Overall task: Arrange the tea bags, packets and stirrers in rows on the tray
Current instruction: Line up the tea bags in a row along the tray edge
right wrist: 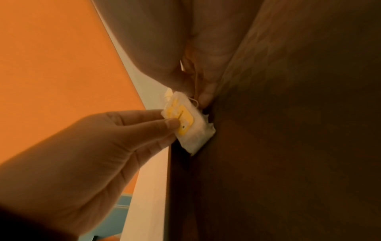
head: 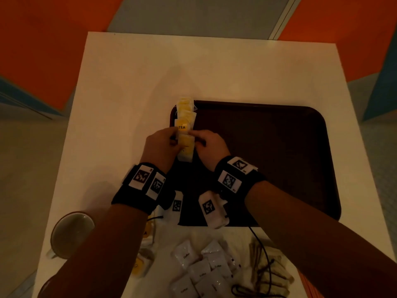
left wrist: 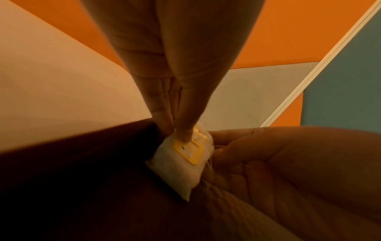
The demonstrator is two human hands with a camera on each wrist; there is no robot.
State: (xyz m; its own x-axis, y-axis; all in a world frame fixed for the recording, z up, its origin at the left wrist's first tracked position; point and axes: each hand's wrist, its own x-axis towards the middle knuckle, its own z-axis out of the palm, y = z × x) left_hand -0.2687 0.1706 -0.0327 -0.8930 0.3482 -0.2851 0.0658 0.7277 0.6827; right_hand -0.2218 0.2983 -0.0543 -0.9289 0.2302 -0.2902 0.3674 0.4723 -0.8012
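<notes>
1. Pinching a tea bag (head: pixel 185 145) from both sides: left hand (head: pixel 160 147) and right hand (head: pixel 209 147) are each gripping it.
2. Tea bag is lying in a row of tea bags (head: pixel 185 112) along the left edge of the dark tray (head: pixel 279 151).
3. Coffee packets (head: pixel 199 269) and stirrers (head: pixel 268 267) are sitting on the table (head: pixel 129 82), near the tray.

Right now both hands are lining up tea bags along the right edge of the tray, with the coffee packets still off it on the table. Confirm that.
Not quite: the tea bags run along the left edge of the tray, not the right, as the head view shows. The rest holds: the left hand and right hand are both on the row, and the coffee packets still lie on the table.
</notes>
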